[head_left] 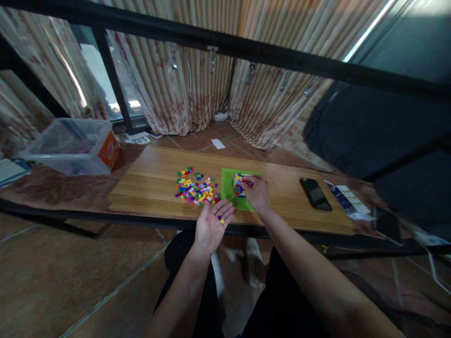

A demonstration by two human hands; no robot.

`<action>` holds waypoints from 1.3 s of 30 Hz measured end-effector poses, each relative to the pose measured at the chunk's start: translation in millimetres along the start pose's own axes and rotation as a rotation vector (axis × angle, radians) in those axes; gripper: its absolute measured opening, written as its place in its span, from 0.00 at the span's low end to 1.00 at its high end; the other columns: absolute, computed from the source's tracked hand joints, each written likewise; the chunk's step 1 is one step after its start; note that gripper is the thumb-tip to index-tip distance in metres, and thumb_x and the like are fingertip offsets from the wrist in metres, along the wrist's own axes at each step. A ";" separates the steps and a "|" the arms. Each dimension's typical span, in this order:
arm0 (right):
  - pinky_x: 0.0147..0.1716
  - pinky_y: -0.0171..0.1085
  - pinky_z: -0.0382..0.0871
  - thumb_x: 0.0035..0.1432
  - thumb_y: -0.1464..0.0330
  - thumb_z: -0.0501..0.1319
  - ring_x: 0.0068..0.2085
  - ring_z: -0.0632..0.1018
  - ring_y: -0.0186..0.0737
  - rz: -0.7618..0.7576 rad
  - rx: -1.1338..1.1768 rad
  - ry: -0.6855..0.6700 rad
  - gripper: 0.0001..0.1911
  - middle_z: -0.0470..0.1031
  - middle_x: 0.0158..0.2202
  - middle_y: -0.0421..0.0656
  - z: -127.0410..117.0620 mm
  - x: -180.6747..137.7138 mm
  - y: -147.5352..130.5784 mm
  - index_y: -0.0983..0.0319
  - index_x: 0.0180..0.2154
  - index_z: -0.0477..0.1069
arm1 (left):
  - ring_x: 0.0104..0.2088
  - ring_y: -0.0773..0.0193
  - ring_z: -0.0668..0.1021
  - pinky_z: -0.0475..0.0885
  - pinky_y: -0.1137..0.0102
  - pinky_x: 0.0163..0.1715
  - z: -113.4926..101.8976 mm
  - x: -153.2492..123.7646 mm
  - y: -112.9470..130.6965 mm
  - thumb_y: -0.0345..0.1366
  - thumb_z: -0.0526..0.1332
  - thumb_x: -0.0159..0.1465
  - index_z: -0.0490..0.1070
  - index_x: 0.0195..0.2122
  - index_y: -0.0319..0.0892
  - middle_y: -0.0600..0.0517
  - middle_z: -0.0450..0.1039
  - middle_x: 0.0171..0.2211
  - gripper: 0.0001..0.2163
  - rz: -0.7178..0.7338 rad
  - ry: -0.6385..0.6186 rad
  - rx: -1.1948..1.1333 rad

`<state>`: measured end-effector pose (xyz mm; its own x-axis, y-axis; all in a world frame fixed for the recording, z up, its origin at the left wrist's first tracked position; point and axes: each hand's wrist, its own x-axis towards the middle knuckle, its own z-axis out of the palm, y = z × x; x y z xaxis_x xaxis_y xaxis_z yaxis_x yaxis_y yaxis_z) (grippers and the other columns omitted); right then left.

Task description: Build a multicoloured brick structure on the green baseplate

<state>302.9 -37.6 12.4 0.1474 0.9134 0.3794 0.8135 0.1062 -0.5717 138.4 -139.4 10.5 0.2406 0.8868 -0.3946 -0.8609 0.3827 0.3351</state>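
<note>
My left hand (211, 225) is palm up just in front of the table edge, fingers stretched out flat. A few tiny toy bricks (221, 219), yellow and purple, lie loose on its fingers. My right hand (257, 191) reaches over a green baseplate (228, 180), thumb and fingertips pinched together at a small multicoloured brick build (238, 188). Those fingers cover part of the build, and whatever is between them is too small to make out. Left of the baseplate spreads a pile of loose coloured bricks (197, 191).
Everything lies on a wooden board (148, 178) on a low table. To the right rests a black phone (315, 193), with packets (348, 199) beyond it. A clear plastic bin (70, 145) stands at the left. A dark metal bar (225, 40) crosses in front of the curtains.
</note>
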 end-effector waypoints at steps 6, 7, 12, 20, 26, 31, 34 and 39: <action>0.51 0.47 0.65 0.59 0.64 0.58 0.48 0.74 0.47 -0.058 0.131 0.088 0.12 0.77 0.43 0.50 -24.4 -21.4 -12.1 0.60 0.38 0.79 | 0.52 0.52 0.76 0.71 0.61 0.53 -1.9 -0.8 1.5 0.53 0.53 0.66 0.76 0.45 0.36 0.37 0.76 0.46 0.24 0.011 -0.028 -0.035; 0.51 0.46 0.66 0.60 0.64 0.58 0.47 0.75 0.47 -0.101 0.166 0.047 0.11 0.78 0.43 0.49 -28.9 -31.2 -16.7 0.60 0.37 0.79 | 0.52 0.53 0.76 0.71 0.61 0.53 -1.7 -0.7 1.8 0.53 0.53 0.66 0.76 0.45 0.35 0.37 0.76 0.47 0.25 0.014 -0.036 -0.040; 0.46 0.44 0.69 0.61 0.65 0.59 0.42 0.77 0.43 -0.194 0.240 -0.294 0.08 0.79 0.37 0.43 -37.4 -89.9 -42.4 0.55 0.35 0.78 | 0.52 0.53 0.77 0.71 0.63 0.53 1.3 -1.4 2.5 0.53 0.50 0.67 0.76 0.44 0.35 0.39 0.77 0.45 0.25 0.034 -0.057 -0.057; 0.44 0.44 0.71 0.58 0.67 0.62 0.42 0.77 0.45 -0.056 0.229 -0.288 0.07 0.78 0.38 0.44 -18.1 -118.4 -54.9 0.57 0.38 0.78 | 0.57 0.52 0.73 0.67 0.60 0.58 5.3 -4.3 3.8 0.53 0.48 0.68 0.76 0.47 0.35 0.38 0.76 0.49 0.27 0.070 -0.034 -0.039; 0.42 0.41 0.71 0.58 0.68 0.60 0.39 0.78 0.41 -0.005 0.359 -0.290 0.06 0.79 0.36 0.43 -23.1 -116.2 -57.9 0.58 0.35 0.77 | 0.55 0.53 0.75 0.67 0.62 0.57 3.7 -3.8 2.6 0.53 0.50 0.67 0.76 0.47 0.35 0.39 0.76 0.48 0.26 0.055 -0.063 -0.031; 0.36 0.38 0.72 0.56 0.66 0.61 0.33 0.78 0.39 0.132 0.568 -0.222 0.06 0.79 0.31 0.41 -28.8 -104.9 -45.7 0.59 0.33 0.76 | 0.52 0.54 0.77 0.69 0.63 0.55 0.9 -2.2 1.1 0.50 0.53 0.67 0.76 0.46 0.36 0.40 0.77 0.47 0.23 0.043 -0.074 -0.016; 0.35 0.38 0.72 0.52 0.64 0.64 0.32 0.78 0.39 0.164 0.646 -0.115 0.06 0.79 0.30 0.41 -29.0 -88.7 -26.7 0.59 0.31 0.76 | 0.51 0.54 0.77 0.69 0.62 0.55 -0.1 -1.1 0.6 0.50 0.54 0.66 0.76 0.46 0.36 0.39 0.77 0.47 0.23 0.042 -0.058 -0.017; 0.37 0.41 0.72 0.49 0.61 0.67 0.34 0.78 0.41 0.150 0.592 -0.029 0.11 0.79 0.32 0.43 -29.5 -58.9 2.4 0.60 0.33 0.79 | 0.50 0.55 0.78 0.69 0.62 0.55 0.1 -0.4 -0.1 0.50 0.54 0.66 0.77 0.44 0.36 0.39 0.77 0.46 0.22 0.044 -0.034 -0.006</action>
<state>312.7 -102.8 10.2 0.2140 0.9446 0.2488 0.3329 0.1689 -0.9277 138.4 -139.8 10.7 0.2173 0.9113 -0.3498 -0.8738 0.3413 0.3465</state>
